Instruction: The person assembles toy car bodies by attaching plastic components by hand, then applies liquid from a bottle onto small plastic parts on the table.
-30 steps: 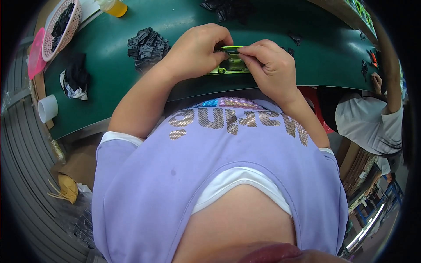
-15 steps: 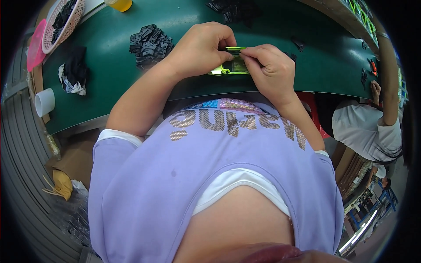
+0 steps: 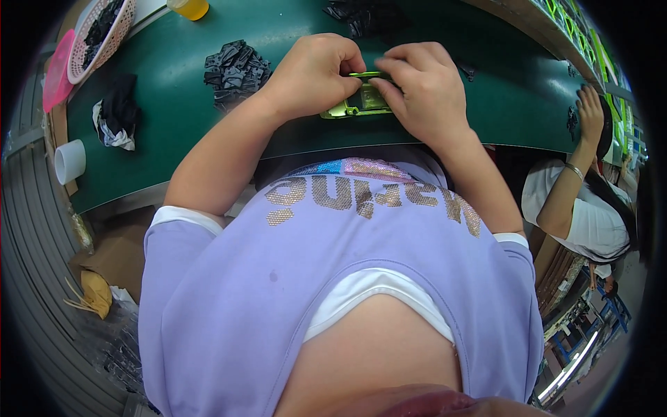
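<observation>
A bright lime-green toy car body [image 3: 338, 111] lies near the front edge of the green table, with a dark opening along its middle. My left hand [image 3: 316, 73] pinches its far side between thumb and bent fingers. My right hand [image 3: 427, 87] is at the car's right end, thumb tip at the frame and fingers lifted apart from the thumb; nothing shows between them. The right fingertips are slightly smeared. Left of my left wrist sits a heap of black plastic parts [image 3: 236, 73].
More black parts [image 3: 365, 15] lie at the far side. At the left are a pink basket [image 3: 114, 38], a dark cloth [image 3: 124, 104], a white cup [image 3: 70, 162] and a cup of yellow liquid [image 3: 189, 7]. A rack of green parts [image 3: 587, 35] and a co-worker [image 3: 577, 201] are at right.
My right hand has loosened its pinch and its fingers have spread up from the car. The toy car has turned slightly. At right, the co-worker's arm has shifted with a hand raised.
</observation>
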Demonstrator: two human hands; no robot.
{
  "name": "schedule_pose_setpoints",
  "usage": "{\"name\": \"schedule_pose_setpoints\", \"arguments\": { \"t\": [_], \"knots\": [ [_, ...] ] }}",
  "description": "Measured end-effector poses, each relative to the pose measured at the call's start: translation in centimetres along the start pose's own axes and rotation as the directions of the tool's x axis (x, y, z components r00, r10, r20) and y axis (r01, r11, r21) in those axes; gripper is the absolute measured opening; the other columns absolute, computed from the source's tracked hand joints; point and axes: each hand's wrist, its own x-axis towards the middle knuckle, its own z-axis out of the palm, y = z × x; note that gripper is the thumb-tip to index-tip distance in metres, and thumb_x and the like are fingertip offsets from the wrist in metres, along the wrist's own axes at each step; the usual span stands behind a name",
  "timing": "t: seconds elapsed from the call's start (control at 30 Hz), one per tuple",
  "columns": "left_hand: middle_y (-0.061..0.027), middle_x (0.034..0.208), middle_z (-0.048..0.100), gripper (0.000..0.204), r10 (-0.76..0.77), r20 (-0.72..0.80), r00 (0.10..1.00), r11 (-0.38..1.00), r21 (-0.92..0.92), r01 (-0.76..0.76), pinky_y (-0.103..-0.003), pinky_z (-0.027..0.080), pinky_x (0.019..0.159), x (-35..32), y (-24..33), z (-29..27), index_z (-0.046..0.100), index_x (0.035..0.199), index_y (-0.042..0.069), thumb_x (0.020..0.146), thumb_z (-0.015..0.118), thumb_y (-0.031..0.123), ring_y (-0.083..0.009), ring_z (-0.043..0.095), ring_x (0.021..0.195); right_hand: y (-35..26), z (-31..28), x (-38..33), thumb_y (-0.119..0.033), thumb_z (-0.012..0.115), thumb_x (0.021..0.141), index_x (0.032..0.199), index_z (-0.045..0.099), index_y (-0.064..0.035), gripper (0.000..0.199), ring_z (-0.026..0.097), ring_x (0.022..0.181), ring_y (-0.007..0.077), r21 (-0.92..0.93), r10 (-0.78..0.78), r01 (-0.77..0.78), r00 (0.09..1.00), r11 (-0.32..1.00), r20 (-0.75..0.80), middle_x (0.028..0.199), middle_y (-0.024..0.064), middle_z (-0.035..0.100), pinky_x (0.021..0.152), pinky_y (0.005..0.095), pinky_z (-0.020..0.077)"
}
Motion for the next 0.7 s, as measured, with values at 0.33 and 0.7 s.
{"name": "schedule_pose_setpoints", "arguments": {
  "t": [0.33,0.7],
  "knots": [
    [-0.0108,0.078,0.061,0.014,0.279,-0.017,0.960,0.934,0.237,-0.267,-0.036,0.050,0.063,0.0,-0.1,0.5,0.068,0.083,0.001,0.071,0.072,0.006,-0.0275,0.062,0.072,1.8,-0.8,1.1,-0.016,0.065,0.074,0.070,0.064,-0.0068,0.010,0.062,0.075,0.0223,-0.022,-0.207,0.235,0.894,0.972,0.396,0.072,0.0058,0.061,0.071,0.0346,0.0498],
    [-0.0145,0.076,0.058,0.004,0.321,0.033,0.947,0.872,0.380,-0.309,-0.044,0.048,0.063,-0.1,0.5,0.3,0.063,0.074,0.005,0.071,0.063,0.007,-0.0342,0.060,0.074,1.3,-0.5,1.6,-0.014,0.062,0.072,0.077,0.066,-0.0080,0.009,0.064,0.084,0.0265,-0.020,-0.200,0.250,0.815,0.968,0.544,0.084,0.0097,0.065,0.076,0.0365,0.0518]
  ]
}}
